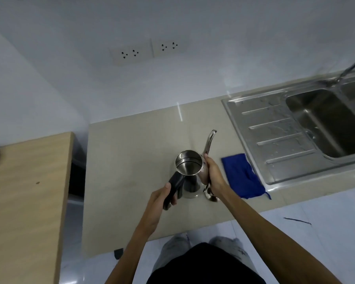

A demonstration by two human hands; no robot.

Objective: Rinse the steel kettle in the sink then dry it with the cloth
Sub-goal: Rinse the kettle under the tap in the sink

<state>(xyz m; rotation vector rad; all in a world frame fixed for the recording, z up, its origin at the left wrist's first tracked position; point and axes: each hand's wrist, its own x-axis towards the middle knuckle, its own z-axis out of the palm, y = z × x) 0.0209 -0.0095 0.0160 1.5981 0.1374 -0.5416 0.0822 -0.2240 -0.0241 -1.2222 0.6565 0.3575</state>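
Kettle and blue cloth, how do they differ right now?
The kettle stands upright on the counter, gripped by the left hand at its black handle and the right hand at its spout side; the cloth lies flat and untouched. The kettle is shiny steel, the cloth matte blue. Both sit left of the sink.

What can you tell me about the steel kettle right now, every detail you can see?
The steel kettle stands upright on the beige counter, left of the blue cloth and the sink. Shiny metal, lidless, open mouth. Its long thin spout curves up and away. The left hand grips its black handle; the right hand holds the spout side.
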